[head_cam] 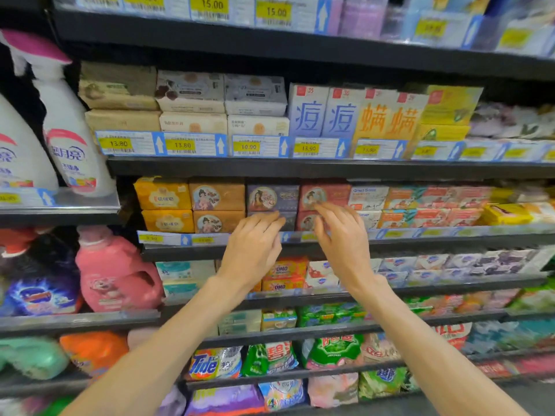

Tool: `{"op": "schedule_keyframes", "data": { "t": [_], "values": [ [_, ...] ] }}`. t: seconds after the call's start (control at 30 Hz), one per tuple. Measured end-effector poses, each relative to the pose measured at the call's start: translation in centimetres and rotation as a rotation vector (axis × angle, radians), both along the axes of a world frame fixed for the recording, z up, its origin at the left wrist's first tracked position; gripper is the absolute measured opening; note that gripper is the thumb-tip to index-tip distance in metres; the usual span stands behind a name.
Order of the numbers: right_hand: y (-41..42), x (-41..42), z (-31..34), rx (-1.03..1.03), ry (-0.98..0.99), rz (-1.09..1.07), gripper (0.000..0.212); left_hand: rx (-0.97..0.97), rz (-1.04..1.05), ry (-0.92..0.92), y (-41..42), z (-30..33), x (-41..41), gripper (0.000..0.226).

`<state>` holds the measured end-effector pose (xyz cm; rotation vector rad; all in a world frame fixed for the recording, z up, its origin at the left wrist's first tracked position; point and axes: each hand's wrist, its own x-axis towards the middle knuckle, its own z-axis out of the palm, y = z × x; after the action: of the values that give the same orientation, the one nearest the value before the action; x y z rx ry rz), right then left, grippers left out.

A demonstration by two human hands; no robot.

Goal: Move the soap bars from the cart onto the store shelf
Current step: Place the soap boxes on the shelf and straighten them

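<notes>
Boxed soap bars stand in two-high stacks on the middle store shelf (pixel 210 252): yellow boxes (pixel 163 193), brown boxes (pixel 216 194), a purple box (pixel 271 197) and a red box (pixel 326 194). My left hand (pixel 255 247) reaches up with relaxed fingers, its fingertips at the lower purple box. Just to its right, my right hand (pixel 342 235) has its fingers spread and touching the front of the red boxes. Neither hand holds anything. The cart is out of view.
More soap packs fill the shelf above (pixel 255 97) and the shelves below (pixel 285 274). Detergent bottles (pixel 114 274) and a spray bottle (pixel 66 127) stand on the left unit. Bagged washing powder (pixel 216 363) lies on the low shelves.
</notes>
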<state>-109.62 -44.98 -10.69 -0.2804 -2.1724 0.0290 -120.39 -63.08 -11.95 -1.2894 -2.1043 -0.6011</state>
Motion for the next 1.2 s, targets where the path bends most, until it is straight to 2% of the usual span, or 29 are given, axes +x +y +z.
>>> {"op": "schedule_keyframes", "data": {
  "t": [0.33,0.53,0.73,0.8,0.9,1.0,1.2],
  "values": [
    [2.5,0.7,-0.4,-0.042,-0.094,0.008,0.034,-0.112,0.199,-0.047,1.4,0.2,1.7,0.042],
    [3.0,0.6,-1.1,-0.053,-0.107,0.095,0.036,-0.124,0.206,-0.037,1.7,-0.2,2.1,0.042],
    [2.0,0.1,0.4,-0.035,0.052,0.201,0.027,0.056,0.148,-0.016,0.8,1.5,1.5,0.038],
    [1.3,-1.1,1.8,-0.004,0.077,0.207,0.025,0.130,0.193,0.000,0.5,2.8,0.6,0.035],
    [0.2,-3.0,3.3,0.027,-0.027,0.132,0.031,0.114,0.309,0.023,0.5,4.0,-1.0,0.033],
    [-0.3,-4.4,4.0,-0.021,-0.122,0.077,0.037,0.067,0.341,0.036,0.7,4.3,-2.5,0.036],
    [-0.1,-5.5,5.0,-0.079,-0.174,0.078,0.032,0.015,0.404,-0.023,1.2,5.2,-3.3,0.037]
  ]
}}
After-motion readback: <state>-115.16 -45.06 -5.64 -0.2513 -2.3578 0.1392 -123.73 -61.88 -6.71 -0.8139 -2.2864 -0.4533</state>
